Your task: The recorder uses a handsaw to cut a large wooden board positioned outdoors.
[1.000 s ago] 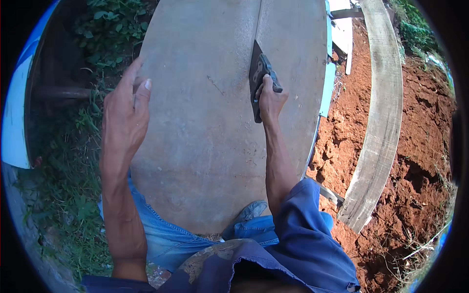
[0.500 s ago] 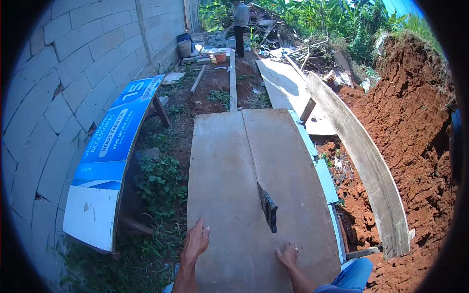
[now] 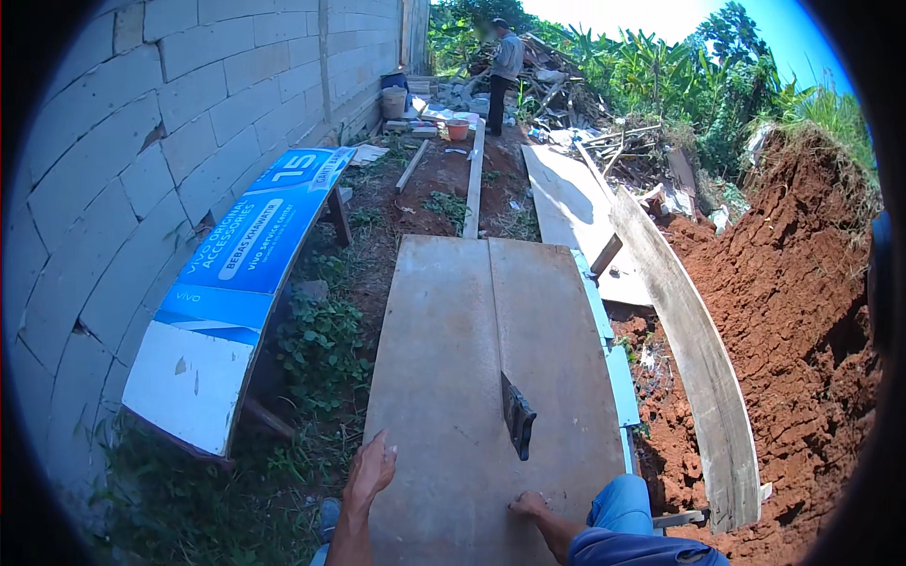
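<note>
A large brown plywood sheet (image 3: pixel 434 321) lies in front of me, with a long lengthwise line running down it from the far edge. A handsaw (image 3: pixel 518 422) stands in that line, its dark handle up and tilted toward me, most of its blade hidden below the wood. Neither hand touches the saw. My left hand (image 3: pixel 374 466) is open and rests at the sheet's left edge. Nearer me than the saw handle, my right hand (image 3: pixel 532 505) presses on the sheet with its fingers folded in, holding nothing. My knee in blue trousers (image 3: pixel 623 507) is over the right edge.
A blue-and-white sign panel (image 3: pixel 241 255) rests on wooden legs at the left, beside a block wall (image 3: pixel 217 85). Light-blue strips (image 3: pixel 621 387) show under the plywood's right edge. Beyond them are a long plank (image 3: pixel 684 330) and red earth (image 3: pixel 774 283). Far off stands a person (image 3: pixel 505 71).
My view has shifted, so the scene sits further right and lower. My right hand has drawn its fingers in, and my knee has come up over the plywood's edge. The saw stays in place.
</note>
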